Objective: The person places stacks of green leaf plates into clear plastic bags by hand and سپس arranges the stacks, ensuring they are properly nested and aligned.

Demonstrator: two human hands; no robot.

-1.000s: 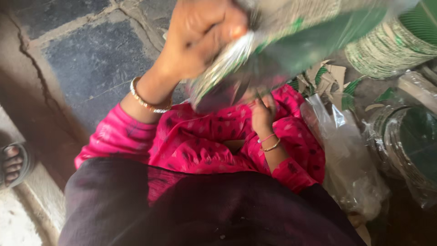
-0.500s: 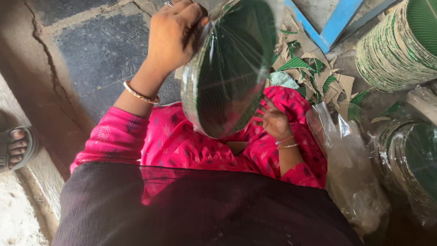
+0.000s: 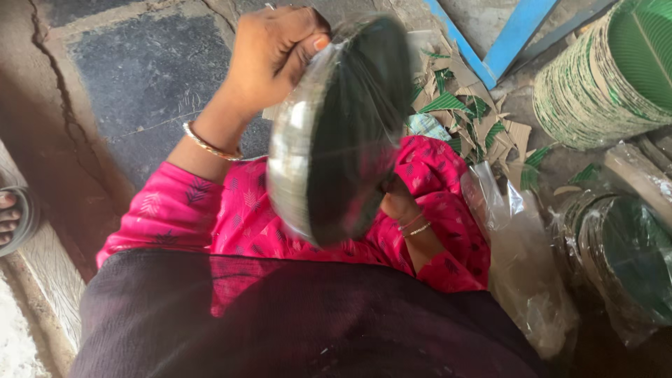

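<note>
Plates, a wrapped stack (image 3: 336,133) of green discs, stand on edge above your lap. Your left hand (image 3: 273,52) has its fingers closed over the far rim; your right hand (image 3: 395,203) is mostly hidden beneath, grip unclear. Cardboard scraps (image 3: 469,112) lie far right.

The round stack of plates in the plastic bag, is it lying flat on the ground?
No, the left hand holds the bagged stack of plates up on edge above the pink lap.
</note>
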